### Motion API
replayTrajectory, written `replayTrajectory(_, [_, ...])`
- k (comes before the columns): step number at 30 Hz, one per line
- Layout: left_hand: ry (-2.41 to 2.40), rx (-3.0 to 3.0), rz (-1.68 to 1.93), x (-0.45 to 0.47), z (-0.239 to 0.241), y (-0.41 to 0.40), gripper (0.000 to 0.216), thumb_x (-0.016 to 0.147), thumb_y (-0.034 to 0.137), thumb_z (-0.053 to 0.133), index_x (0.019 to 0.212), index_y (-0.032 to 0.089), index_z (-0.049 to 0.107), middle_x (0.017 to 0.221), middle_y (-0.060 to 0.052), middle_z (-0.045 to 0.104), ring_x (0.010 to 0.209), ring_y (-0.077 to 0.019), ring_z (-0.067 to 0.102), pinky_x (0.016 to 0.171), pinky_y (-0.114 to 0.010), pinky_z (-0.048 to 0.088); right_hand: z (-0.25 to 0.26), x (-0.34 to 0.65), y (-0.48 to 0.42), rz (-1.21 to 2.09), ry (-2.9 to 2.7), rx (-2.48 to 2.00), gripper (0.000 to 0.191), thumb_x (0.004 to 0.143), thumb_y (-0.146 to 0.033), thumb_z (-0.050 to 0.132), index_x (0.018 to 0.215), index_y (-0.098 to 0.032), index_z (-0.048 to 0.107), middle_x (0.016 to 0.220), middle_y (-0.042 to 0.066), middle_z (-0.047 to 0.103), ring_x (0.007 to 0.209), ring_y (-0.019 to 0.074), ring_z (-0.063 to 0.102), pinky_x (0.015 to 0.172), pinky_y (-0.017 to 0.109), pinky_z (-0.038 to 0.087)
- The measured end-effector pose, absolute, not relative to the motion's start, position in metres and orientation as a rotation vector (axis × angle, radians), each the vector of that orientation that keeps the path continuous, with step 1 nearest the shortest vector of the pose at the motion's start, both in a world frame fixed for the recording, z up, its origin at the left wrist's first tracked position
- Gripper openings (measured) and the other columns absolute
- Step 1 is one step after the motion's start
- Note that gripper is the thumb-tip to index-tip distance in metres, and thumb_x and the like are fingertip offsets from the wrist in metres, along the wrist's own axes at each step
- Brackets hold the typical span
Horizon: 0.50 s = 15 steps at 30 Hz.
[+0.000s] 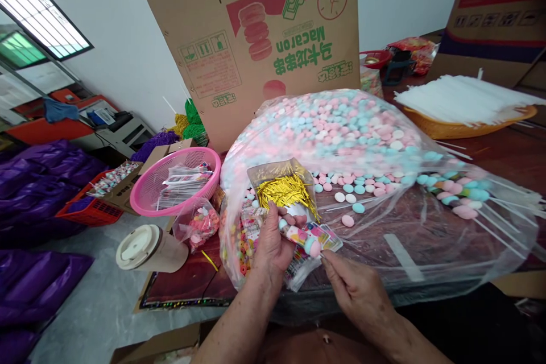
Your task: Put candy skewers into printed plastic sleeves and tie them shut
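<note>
Held between my two hands is a wrapped candy skewer (313, 247) with pink and blue pieces and a printed card inside. My left hand (273, 242) grips its upper end. With thumb and fingertips, my right hand (358, 283) pinches the lower end by the pink piece; the exact spot is partly hidden by the fingers. Just beyond my left hand lies a clear bag of gold twist ties (285, 190). Printed cards (326, 234) lie behind the skewer. A large clear plastic bag (315, 136) full of pink, blue and white candies spreads across the table.
Finished-looking candy skewers (463, 193) lie to the right, sticks outward. Behind them, an orange basket (469, 125) carries white sticks. At left are a pink basket (139, 196) of printed packets, a bag of gummy rings (201, 223) and a lidded cup (164, 250). A Macaron carton (256, 40) stands behind.
</note>
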<state>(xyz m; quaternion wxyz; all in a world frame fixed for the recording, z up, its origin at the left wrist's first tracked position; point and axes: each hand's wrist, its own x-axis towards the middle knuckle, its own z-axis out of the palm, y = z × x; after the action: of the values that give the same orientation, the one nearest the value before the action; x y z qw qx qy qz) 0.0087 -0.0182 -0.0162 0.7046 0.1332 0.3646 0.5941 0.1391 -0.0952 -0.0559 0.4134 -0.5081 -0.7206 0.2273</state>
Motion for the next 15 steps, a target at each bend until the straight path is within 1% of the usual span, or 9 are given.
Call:
replayTrajectory(2, [0.845,0.304,1.302,0.013,-0.016,-0.022,0.038,0.069,0.053,0.065,0.063,0.017,0.052,0.045,0.004,0.053,0.055,-0.0145,0.061,0.071,-0.033,0.051,-0.053,0.136,-0.093,0.663,-1.826,-1.262,0.032,0.091,-0.027,0.036,0.086,-0.015,0.065,0.063,0.005,0.063,0.056,0.0152,0.057,0.055,0.024,0.042])
replayTrajectory(4, [0.848,0.312,1.26,0.011,-0.013,-0.023,0.04,0.067,0.054,0.067,0.064,0.017,0.052,0.045,0.004,0.054,0.057,-0.0159,0.062,0.07,-0.033,0.051,-0.048,0.137,-0.09,0.842,-1.781,-1.261,0.035,0.091,-0.031,0.035,0.082,-0.016,0.065,0.059,0.002,0.06,0.052,0.0136,0.053,0.049,0.023,0.04])
replayTrajectory(6, [0.837,0.306,1.245,0.004,-0.009,-0.021,0.04,0.066,0.054,0.067,0.065,0.017,0.052,0.045,0.004,0.054,0.055,-0.0158,0.062,0.07,-0.033,0.051,-0.042,0.142,-0.088,0.945,-1.718,-1.276,0.033,0.09,-0.035,0.038,0.087,-0.016,0.065,0.056,0.001,0.057,0.05,0.0132,0.051,0.047,0.022,0.039])
replayTrajectory(8, [0.842,0.288,1.294,-0.002,-0.005,-0.017,0.039,0.067,0.053,0.067,0.065,0.017,0.052,0.046,0.004,0.054,0.051,-0.0139,0.06,0.07,-0.033,0.051,-0.039,0.146,-0.089,0.962,-1.72,-1.269,0.031,0.089,-0.035,0.039,0.089,-0.016,0.065,0.057,0.001,0.057,0.051,0.0135,0.052,0.048,0.022,0.04])
replayTrajectory(11, [0.869,0.265,1.348,0.0,-0.006,-0.017,0.036,0.066,0.048,0.07,0.064,0.017,0.053,0.046,0.005,0.053,0.048,-0.0119,0.057,0.069,-0.032,0.05,-0.04,0.145,-0.093,0.956,-1.759,-1.252,0.033,0.09,-0.033,0.038,0.077,-0.017,0.063,0.056,0.001,0.057,0.05,0.0132,0.051,0.048,0.022,0.04])
replayTrajectory(13, [0.889,0.265,1.27,0.014,-0.014,-0.025,0.039,0.063,0.048,0.072,0.058,0.016,0.051,0.045,0.004,0.051,0.049,-0.0127,0.057,0.068,-0.031,0.05,-0.041,0.137,-0.092,0.936,-1.721,-1.251,0.034,0.09,-0.034,0.037,0.075,-0.017,0.062,0.057,0.002,0.058,0.05,0.0133,0.051,0.049,0.023,0.041])
replayTrajectory(15, [0.929,0.268,1.183,0.031,-0.024,-0.037,0.043,0.059,0.05,0.074,0.051,0.016,0.048,0.045,0.003,0.05,0.052,-0.0142,0.058,0.066,-0.03,0.048,-0.044,0.128,-0.088,0.912,-1.643,-1.237,0.033,0.089,-0.036,0.037,0.077,-0.017,0.062,0.064,0.004,0.062,0.056,0.015,0.055,0.055,0.025,0.045])
